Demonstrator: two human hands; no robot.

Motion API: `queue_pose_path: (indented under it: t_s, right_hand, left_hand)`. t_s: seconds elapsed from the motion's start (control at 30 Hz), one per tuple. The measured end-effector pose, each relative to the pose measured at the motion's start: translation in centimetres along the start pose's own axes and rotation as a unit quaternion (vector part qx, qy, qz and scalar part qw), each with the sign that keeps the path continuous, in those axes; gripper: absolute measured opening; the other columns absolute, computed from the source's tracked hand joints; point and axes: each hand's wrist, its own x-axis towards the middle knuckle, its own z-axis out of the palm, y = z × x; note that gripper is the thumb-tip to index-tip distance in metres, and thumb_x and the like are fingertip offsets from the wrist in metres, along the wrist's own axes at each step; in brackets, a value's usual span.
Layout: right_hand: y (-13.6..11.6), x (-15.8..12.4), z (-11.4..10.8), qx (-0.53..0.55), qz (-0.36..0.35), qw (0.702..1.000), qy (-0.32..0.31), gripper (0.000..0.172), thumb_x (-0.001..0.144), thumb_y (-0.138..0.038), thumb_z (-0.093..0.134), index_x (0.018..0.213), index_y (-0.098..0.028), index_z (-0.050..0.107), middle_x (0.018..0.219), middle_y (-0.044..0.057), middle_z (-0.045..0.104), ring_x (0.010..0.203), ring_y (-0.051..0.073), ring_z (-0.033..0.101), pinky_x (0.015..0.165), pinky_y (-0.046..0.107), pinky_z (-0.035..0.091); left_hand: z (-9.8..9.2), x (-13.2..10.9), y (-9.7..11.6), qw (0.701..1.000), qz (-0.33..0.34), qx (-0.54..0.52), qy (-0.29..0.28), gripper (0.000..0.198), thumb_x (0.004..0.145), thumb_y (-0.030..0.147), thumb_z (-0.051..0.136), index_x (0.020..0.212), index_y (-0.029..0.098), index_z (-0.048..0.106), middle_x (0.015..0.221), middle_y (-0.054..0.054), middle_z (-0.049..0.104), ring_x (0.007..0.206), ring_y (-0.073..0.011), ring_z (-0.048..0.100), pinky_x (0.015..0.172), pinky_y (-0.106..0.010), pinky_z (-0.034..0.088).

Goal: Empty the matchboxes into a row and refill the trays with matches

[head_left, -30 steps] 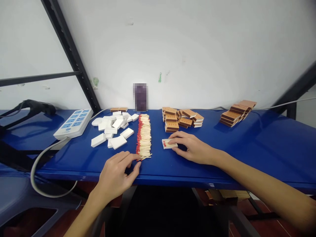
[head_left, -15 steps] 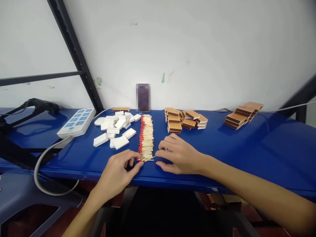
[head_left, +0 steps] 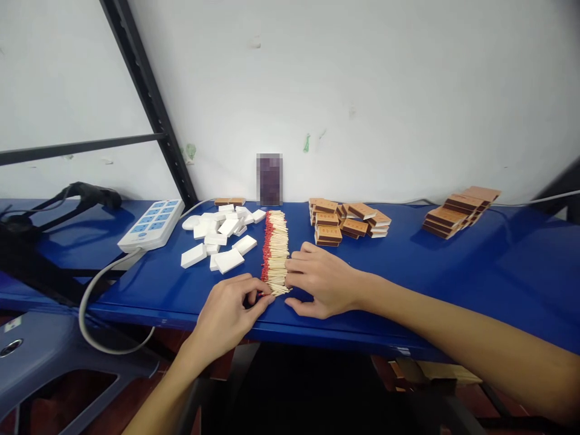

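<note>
A long row of red-headed matches (head_left: pixel 275 244) lies across the blue table (head_left: pixel 453 272). My left hand (head_left: pixel 229 314) is at the row's near end, thumb and forefinger pinched on the heads of the nearest matches. From the right side, my right hand (head_left: pixel 324 281) meets the same matches, its fingers curled together against their plain ends. The small white tray of matches seen earlier does not show; it may lie under my right palm.
White inner trays (head_left: pixel 224 238) lie heaped left of the row. Brown matchbox sleeves (head_left: pixel 347 223) are stacked right of it, with another stack (head_left: pixel 460 208) far right. A white power strip (head_left: pixel 151 225) with its cable and a dark clamp (head_left: pixel 54 205) sit at the left.
My right hand slid left from the small tray to the matches' near end, covering the tray. My left hand stayed by the row and closed on the nearest matches.
</note>
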Motion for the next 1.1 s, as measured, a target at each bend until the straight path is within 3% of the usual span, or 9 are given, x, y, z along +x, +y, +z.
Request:
queue_pose_path:
  t_s: [0.47,0.7,0.9,1.1]
  right_hand:
    - [-0.4,-0.7,0.4,0.102,0.076,0.992,0.02,0.019,0.09,-0.024,0.057,0.073,-0.017,0.063,0.072,0.001,0.063,0.071,0.015,0.045,0.072,0.035,0.024]
    - [-1.1,0.0,0.9,0.114,0.104,0.986,0.071,0.029,0.087,-0.042,0.064,0.073,-0.017,0.057,0.071,0.0,0.059,0.067,0.014,0.043,0.069,0.033,0.024]
    - [-1.2,0.6,1.7,0.136,0.13,0.98,0.07,0.017,0.089,-0.022,0.057,0.073,-0.017,0.057,0.073,-0.001,0.06,0.067,0.013,0.045,0.069,0.032,0.023]
    - [-0.7,0.3,1.6,0.151,0.151,0.974,0.081,0.014,0.089,-0.02,0.057,0.076,-0.017,0.058,0.072,-0.001,0.061,0.068,0.013,0.047,0.069,0.031,0.024]
  left_hand:
    - [-0.3,-0.2,-0.2,1.0,0.001,0.002,-0.017,0.015,0.092,0.031,0.06,0.087,0.022,0.072,0.064,0.004,0.053,0.057,-0.0107,0.045,0.056,-0.024,0.034]
    - [0.0,-0.1,-0.6,0.999,0.012,0.026,-0.022,0.017,0.093,0.031,0.058,0.091,0.022,0.071,0.063,0.005,0.052,0.059,-0.0112,0.047,0.058,-0.024,0.035]
    - [0.1,-0.1,-0.7,0.999,0.011,0.023,-0.029,0.018,0.095,0.033,0.056,0.092,0.022,0.071,0.064,0.004,0.053,0.061,-0.0112,0.048,0.061,-0.024,0.035]
    - [-0.3,-0.1,-0.5,0.999,0.012,-0.001,-0.043,0.018,0.094,0.031,0.057,0.089,0.023,0.072,0.067,0.004,0.056,0.061,-0.0109,0.046,0.059,-0.024,0.035]
